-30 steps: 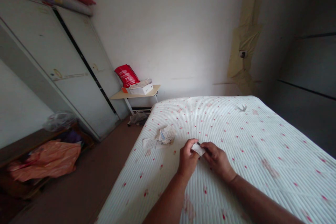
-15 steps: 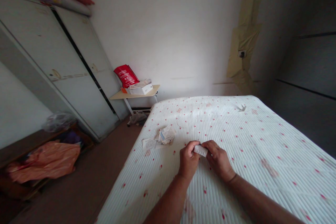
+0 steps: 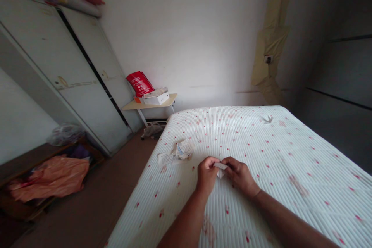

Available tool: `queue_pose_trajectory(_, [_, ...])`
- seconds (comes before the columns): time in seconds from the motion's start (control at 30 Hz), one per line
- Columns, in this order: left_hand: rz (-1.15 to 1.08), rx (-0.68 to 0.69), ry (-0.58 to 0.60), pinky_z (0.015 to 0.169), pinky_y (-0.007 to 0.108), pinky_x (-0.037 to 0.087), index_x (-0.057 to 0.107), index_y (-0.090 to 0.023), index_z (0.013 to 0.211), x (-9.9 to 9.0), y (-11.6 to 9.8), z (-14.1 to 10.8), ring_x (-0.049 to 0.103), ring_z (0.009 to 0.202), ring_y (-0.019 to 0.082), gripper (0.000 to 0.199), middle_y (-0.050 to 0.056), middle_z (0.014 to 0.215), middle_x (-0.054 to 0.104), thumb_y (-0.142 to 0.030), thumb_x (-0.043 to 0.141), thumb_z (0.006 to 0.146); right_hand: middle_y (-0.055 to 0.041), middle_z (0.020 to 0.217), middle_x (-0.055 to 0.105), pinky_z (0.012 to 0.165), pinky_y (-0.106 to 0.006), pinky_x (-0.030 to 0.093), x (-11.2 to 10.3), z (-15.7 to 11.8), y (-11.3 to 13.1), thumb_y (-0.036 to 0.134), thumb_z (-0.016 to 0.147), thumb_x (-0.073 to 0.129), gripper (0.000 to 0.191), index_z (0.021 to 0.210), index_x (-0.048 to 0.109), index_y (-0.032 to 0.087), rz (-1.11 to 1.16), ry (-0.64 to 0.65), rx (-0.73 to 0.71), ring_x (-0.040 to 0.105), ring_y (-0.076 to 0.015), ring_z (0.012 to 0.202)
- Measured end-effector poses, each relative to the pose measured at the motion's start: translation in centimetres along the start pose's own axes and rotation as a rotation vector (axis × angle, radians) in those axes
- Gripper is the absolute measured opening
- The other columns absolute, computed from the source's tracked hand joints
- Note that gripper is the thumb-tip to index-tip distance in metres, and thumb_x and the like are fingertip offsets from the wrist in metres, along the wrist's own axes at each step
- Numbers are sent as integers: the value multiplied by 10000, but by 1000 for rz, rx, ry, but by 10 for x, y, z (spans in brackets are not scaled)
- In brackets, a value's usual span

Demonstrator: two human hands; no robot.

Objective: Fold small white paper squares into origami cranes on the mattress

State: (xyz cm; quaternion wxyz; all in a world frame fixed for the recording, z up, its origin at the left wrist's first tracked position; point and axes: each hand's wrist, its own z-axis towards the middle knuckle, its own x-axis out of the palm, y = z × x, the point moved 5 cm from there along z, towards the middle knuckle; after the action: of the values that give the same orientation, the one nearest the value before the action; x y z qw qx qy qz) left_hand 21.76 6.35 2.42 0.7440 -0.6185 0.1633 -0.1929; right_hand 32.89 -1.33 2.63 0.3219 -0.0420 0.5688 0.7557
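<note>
Between my two hands is a small folded piece of printed paper (image 3: 221,166), held just above the bed. My left hand (image 3: 207,174) pinches its left end, with the thumb on top. On the other end, my right hand (image 3: 240,174) grips with thumb and curled fingers. A pointed flap of the paper hangs below the folded strip. The fingertips behind the paper are hidden. To the left of my hands, a loose pile of printed paper pieces (image 3: 183,150) lies on the bed.
The bed (image 3: 261,155) has a white ribbed cover with red dots. Near its far right corner lies a folded paper shape (image 3: 267,119). A small table (image 3: 130,105) holds a red bag (image 3: 140,84) and a white box (image 3: 158,99). A wardrobe (image 3: 84,73) stands at left.
The paper has tilted in my hands, so a pointed lower flap now shows beneath the strip. Both hands have shifted only slightly. The pile of papers has stayed where it was.
</note>
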Motion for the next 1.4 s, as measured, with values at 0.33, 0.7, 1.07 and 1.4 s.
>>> queue_pose_trajectory(0.33, [-210,-184,-100,489,186,354,626,-129,757,-8,4,0,497,511,93,204,-11,603,612,-171,583,562,13,561,577,631,-277,409,-3,2,1,406,803,508,289,912,620,162,425,-9,265,536,-148,580])
queue_pose_trajectory(0.7, [-203,-184,-99,496,189,346,585,-136,680,-5,6,0,468,490,85,212,-35,543,551,-276,689,559,26,548,559,580,-260,378,-2,3,7,456,765,551,295,813,611,171,430,5,288,496,-127,541])
queue_pose_trajectory(1.07, [-150,-137,-68,527,201,371,579,-132,668,-5,4,-1,485,528,99,212,-17,569,556,-305,680,597,25,555,569,594,-256,387,-2,4,11,437,732,620,275,772,626,165,562,19,290,492,-114,540])
queue_pose_trajectory(1.4, [-44,-52,-46,476,177,303,518,-147,564,-5,-10,-3,375,485,68,297,-52,504,432,-393,650,662,20,549,569,609,-264,402,-1,3,5,437,733,624,282,763,645,157,563,22,287,506,-117,547])
